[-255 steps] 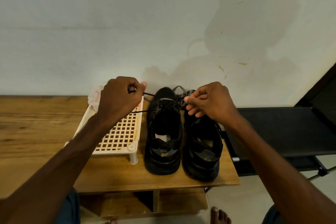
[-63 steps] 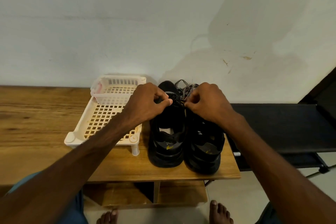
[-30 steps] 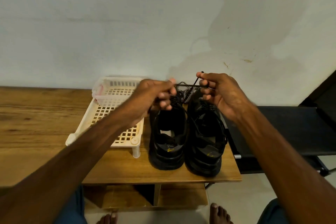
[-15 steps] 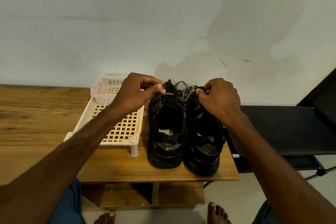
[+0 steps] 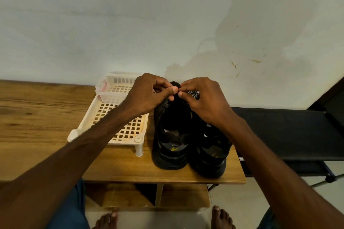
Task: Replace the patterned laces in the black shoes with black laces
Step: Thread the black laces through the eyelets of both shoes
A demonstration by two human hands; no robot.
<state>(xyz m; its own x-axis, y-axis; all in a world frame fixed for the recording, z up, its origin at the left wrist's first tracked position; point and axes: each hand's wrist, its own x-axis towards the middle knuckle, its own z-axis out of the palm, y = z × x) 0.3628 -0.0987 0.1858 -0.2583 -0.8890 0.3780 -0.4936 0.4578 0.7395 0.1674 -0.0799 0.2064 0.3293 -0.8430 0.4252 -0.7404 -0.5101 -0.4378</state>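
Two black shoes stand side by side on the wooden table (image 5: 37, 117), heels toward me: the left shoe (image 5: 170, 135) and the right shoe (image 5: 210, 150). My left hand (image 5: 149, 95) and my right hand (image 5: 202, 98) meet over the left shoe's toe end, fingertips together, pinching the black lace there. The lace itself is mostly hidden under my fingers. A bunch of black-and-white patterned laces (image 5: 193, 94) lies behind the shoes, just past my right fingers.
A cream plastic lattice tray (image 5: 128, 132) on short legs stands left of the shoes. A black bench (image 5: 279, 132) sits to the right of the table. The wall is close behind. My bare feet are on the floor below the table edge.
My hands were apart half a second ago, each pulling a lace end outward. Now they have come together over the left shoe's front.
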